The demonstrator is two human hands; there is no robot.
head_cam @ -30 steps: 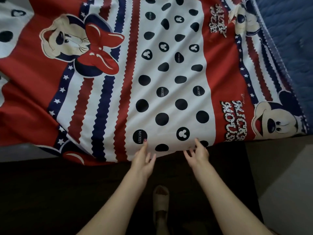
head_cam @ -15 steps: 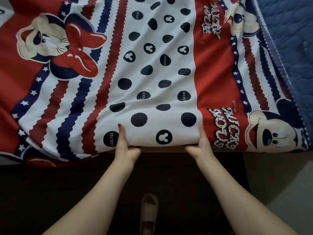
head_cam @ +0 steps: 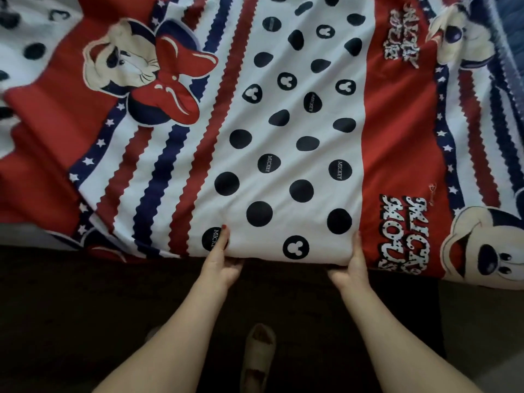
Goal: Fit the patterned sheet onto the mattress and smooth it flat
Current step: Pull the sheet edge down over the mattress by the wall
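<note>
Fingers that merely reached a second ago now pinch the hem: left hand (head_cam: 224,265) and right hand (head_cam: 353,269) hold the patterned sheet (head_cam: 283,137) at the mattress (head_cam: 510,32) edge, probably ready to tuck.

A pale beige open-toed sandal (head_cam: 258,354) shows at the bottom centre, on a foot, over a very dark floor area (head_cam: 85,313) (its material cannot be told); to the right lies a lighter grey-beige floor patch (head_cam: 482,330)
</note>
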